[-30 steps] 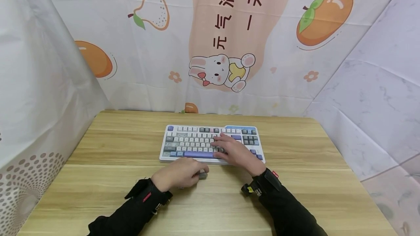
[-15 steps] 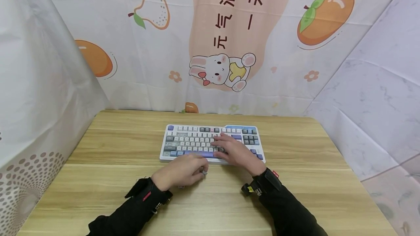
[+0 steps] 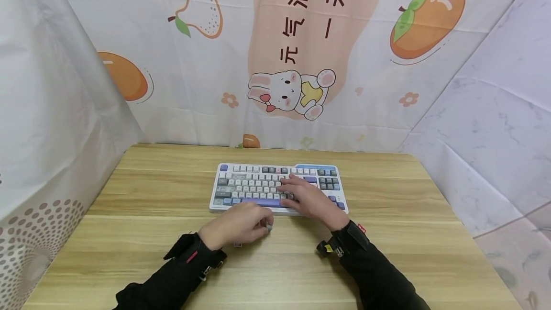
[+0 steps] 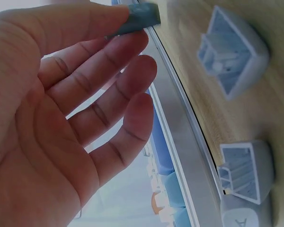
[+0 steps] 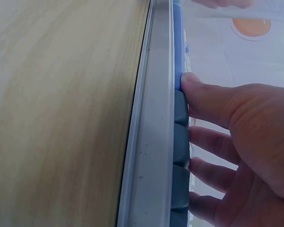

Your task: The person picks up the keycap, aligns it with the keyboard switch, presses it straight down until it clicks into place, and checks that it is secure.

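Note:
My left hand (image 3: 241, 224) is just in front of the keyboard (image 3: 249, 189), left of the middle. Its thumb and index finger pinch a small grey keycap (image 4: 144, 18), with the other fingers loosely bent below it in the left wrist view. Several loose keycaps lie on the table near that hand: one with its hollow underside showing (image 4: 234, 52), another with its stem visible (image 4: 244, 172), and a lettered one (image 4: 240, 215). My right hand (image 3: 312, 201) rests on the right part of the keyboard, its fingers spread over the keys and its thumb by the purple spacebar (image 5: 178, 47).
The keyboard lies around the middle of the wooden table (image 3: 387, 214). A printed curtain (image 3: 193, 75) hangs along the table's back edge, with more sheets at the left and right sides. Both wrists wear black straps with small cameras.
The grey keycap, seen at the left fingertips a second ago, has been lifted slightly and turned between the fingers, showing a lighter side. The right hand has stayed in place on the keyboard.

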A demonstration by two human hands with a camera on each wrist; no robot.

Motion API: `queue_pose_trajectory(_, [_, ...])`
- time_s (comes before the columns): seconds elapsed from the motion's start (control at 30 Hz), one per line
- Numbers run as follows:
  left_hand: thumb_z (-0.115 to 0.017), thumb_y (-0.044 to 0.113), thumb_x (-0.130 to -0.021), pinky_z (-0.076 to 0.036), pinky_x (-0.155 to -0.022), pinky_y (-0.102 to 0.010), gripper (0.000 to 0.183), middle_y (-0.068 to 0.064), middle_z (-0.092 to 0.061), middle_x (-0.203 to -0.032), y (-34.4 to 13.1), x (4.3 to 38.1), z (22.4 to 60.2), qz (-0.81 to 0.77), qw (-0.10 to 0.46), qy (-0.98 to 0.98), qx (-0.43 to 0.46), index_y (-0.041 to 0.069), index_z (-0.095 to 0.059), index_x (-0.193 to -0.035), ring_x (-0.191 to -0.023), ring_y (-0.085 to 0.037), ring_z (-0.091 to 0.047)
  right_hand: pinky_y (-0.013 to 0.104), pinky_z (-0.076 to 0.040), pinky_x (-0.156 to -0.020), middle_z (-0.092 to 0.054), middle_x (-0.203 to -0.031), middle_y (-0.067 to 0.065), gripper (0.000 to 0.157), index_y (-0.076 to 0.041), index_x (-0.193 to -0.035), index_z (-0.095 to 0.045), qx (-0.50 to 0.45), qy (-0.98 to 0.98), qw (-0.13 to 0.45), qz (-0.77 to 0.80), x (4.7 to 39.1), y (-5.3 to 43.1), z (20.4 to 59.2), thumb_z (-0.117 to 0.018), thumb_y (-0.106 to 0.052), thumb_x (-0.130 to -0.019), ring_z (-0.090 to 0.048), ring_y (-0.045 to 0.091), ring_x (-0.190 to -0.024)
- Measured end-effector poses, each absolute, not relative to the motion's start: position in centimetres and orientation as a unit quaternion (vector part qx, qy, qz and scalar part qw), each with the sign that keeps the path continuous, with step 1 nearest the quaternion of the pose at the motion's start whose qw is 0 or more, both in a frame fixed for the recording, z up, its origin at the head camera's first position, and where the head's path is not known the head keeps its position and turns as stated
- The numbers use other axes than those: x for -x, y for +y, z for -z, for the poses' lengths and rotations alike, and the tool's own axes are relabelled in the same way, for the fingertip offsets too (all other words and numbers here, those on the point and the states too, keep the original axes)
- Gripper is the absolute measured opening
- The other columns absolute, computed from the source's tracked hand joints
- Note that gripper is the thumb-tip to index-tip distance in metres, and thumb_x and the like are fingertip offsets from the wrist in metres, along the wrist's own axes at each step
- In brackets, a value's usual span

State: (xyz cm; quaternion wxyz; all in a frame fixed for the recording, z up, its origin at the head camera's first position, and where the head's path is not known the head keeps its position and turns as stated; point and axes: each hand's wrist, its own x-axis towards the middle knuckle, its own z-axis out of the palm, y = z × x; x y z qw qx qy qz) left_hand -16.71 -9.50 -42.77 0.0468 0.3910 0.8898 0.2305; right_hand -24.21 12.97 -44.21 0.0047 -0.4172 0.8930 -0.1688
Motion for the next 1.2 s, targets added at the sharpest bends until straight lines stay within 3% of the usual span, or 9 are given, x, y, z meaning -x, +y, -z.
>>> queue_pose_trajectory(0.13, [-0.065,0.016,-0.086,-0.044,-0.059,-0.018,0.023,0.011,-0.067,-0.083,-9.62,16.7,42.82,-0.242,0.054,0.884,-0.395,0.014,-0.072,-0.108,-0.059,0.003,-0.052,0.046,-0.031,-0.104,-0.051,-0.137,0.015,0.039,-0.009,-0.123,-0.063,0.419,0.892,0.003,0.169,24.23,12.96,44.23,-0.06,-0.032,-0.092,-0.037,0.036,-0.131])
queue_pose_trajectory(0.3, [-0.065,0.016,-0.088,-0.047,-0.068,-0.019,0.019,0.008,-0.071,-0.094,-9.91,16.72,42.96,-0.246,0.053,0.88,-0.403,0.013,-0.074,-0.104,-0.072,0.005,-0.056,0.045,-0.031,-0.105,-0.051,-0.137,0.014,0.039,-0.01,-0.124,-0.063,0.418,0.893,0.002,0.165,24.3,12.98,44.34,-0.06,-0.033,-0.092,-0.036,0.035,-0.132])
queue_pose_trajectory(0.5, [-0.07,0.022,-0.085,-0.043,-0.059,-0.02,0.02,0.014,-0.063,-0.078,-10.13,16.76,43.07,-0.226,0.066,0.891,-0.388,0.015,-0.072,-0.104,-0.062,0.002,-0.05,0.045,-0.03,-0.105,-0.051,-0.138,0.013,0.039,-0.011,-0.124,-0.063,0.414,0.896,0.005,0.16,24.36,12.99,44.38,-0.059,-0.034,-0.092,-0.036,0.034,-0.132])
queue_pose_trajectory(0.63, [-0.072,0.019,-0.083,-0.043,-0.059,-0.021,0.018,0.013,-0.062,-0.077,-10.16,16.77,43.07,-0.214,0.068,0.9,-0.374,0.016,-0.072,-0.101,-0.062,0.0,-0.05,0.045,-0.03,-0.105,-0.051,-0.137,0.013,0.039,-0.011,-0.124,-0.063,0.415,0.895,0.006,0.164,24.39,13.0,44.41,-0.059,-0.034,-0.093,-0.036,0.034,-0.132])
queue_pose_trajectory(0.9, [-0.073,0.016,-0.081,-0.046,-0.06,-0.024,0.007,0.011,-0.066,-0.079,-10.38,16.63,43.14,-0.172,0.033,0.92,-0.351,0.019,-0.072,-0.086,-0.066,-0.001,-0.054,0.045,-0.031,-0.105,-0.052,-0.137,0.014,0.039,-0.011,-0.124,-0.063,0.419,0.892,0.003,0.168,24.31,13.1,44.44,-0.059,-0.033,-0.093,-0.037,0.035,-0.132])
queue_pose_trajectory(1.2, [-0.078,0.015,-0.073,-0.049,-0.063,-0.026,0.013,0.008,-0.068,-0.079,-10.34,16.5,42.82,-0.152,-0.007,0.918,-0.365,0.017,-0.074,-0.085,-0.068,-0.003,-0.057,0.045,-0.031,-0.104,-0.051,-0.137,0.013,0.039,-0.011,-0.124,-0.063,0.417,0.894,0.003,0.167,24.36,13.01,44.5,-0.059,-0.033,-0.093,-0.036,0.034,-0.132])
